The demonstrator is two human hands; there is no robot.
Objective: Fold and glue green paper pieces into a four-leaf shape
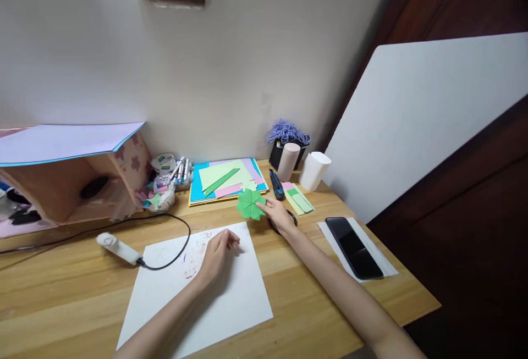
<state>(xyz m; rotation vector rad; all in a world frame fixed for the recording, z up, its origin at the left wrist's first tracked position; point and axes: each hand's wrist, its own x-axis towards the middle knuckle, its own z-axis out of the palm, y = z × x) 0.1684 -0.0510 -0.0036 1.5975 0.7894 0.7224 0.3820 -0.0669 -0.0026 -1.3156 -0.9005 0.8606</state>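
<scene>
My right hand [278,216] pinches the edge of a green paper flower [249,204] with several rounded, creased petals. The flower is held above the table, just in front of a pile of coloured paper sheets [196,186]. Below my right wrist lies a black loop-shaped thing [293,217], mostly hidden by the hand. Over a white paper sheet [243,304] with small coloured marks, my left hand [218,252] hovers or rests with loosely bent fingers, and I see nothing in it. A pale green paper scrap [249,184] shows behind the flower.
Behind my right hand are a utility knife [276,184], paper strips [300,199], a beige cylinder [287,162] and a white cup [314,171]. A phone [353,247] lies right. At left are a corded white device [119,248], a tub of scraps [163,199], markers [181,171] and an open box [132,169].
</scene>
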